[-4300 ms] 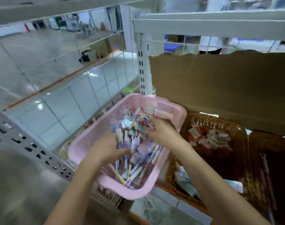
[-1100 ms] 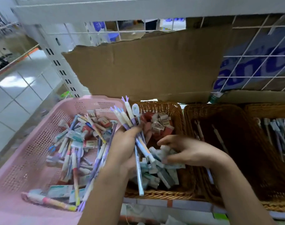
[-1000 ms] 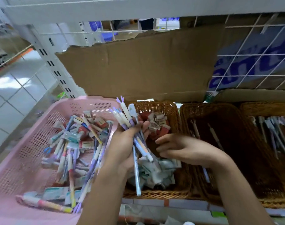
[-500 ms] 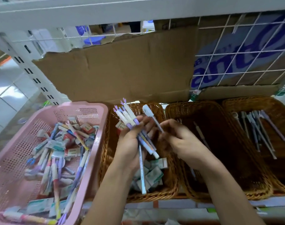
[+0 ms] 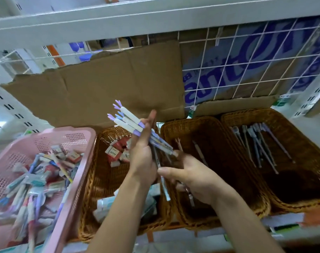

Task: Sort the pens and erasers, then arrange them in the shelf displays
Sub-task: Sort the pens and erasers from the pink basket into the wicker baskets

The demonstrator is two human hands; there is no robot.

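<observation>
Left hand [image 5: 142, 156] clamps a bunch of pens [image 5: 130, 121] above the left rim of the middle basket [image 5: 190, 118], pens slanting upper left to lower right; right hand [image 5: 193, 179] sits nearer their lower ends, its grip unclear

Printed carton [image 5: 250, 70] at shelf back showing large blue lettering; only fragment "ant" reading clearly, remainder running out of legibility. Eraser [image 5: 113, 152] in left wicker basket [image 5: 90, 189] carrying small dark print, too small to read. Green-white label [image 5: 283, 99] at right blurring, illegible.
</observation>
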